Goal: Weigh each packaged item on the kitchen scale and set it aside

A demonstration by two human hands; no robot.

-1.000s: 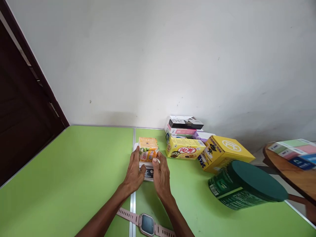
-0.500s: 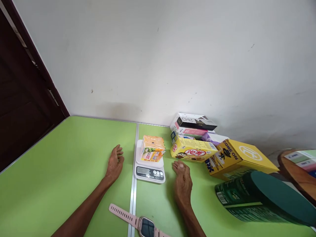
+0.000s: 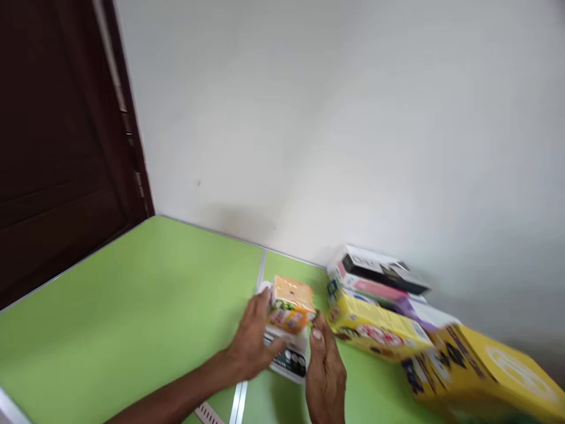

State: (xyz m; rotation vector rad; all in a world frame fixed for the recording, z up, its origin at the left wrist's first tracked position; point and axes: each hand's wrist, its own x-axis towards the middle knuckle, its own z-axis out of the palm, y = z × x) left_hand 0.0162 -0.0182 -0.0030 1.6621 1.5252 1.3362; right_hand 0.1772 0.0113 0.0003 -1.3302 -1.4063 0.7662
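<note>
An orange plastic-wrapped pack [image 3: 293, 293] with fruit pictures lies on the white kitchen scale [image 3: 289, 372]. My left hand [image 3: 252, 343] is at its left side, fingers stretched and thumb apart over the scale's front panel, hiding most of the display. On the opposite side my right hand [image 3: 325, 370] has its fingers extended, with the tips close to the pack's right edge. Whether either hand presses on the pack I cannot tell. The end of a pink watch strap [image 3: 208, 413] shows at the bottom, below my left forearm.
Right of the scale lies a yellow snack box [image 3: 379, 327], with a black-and-white box [image 3: 384, 270] stacked on others behind it. A larger yellow carton [image 3: 494, 371] is at the lower right. The green table [image 3: 176, 282] meets a white wall, with a dark door [image 3: 66, 147] at left.
Both hands have moved in from the sides to the orange pack on the scale. The view has shifted and tilted, so the green canister and most of the watch are out of sight.
</note>
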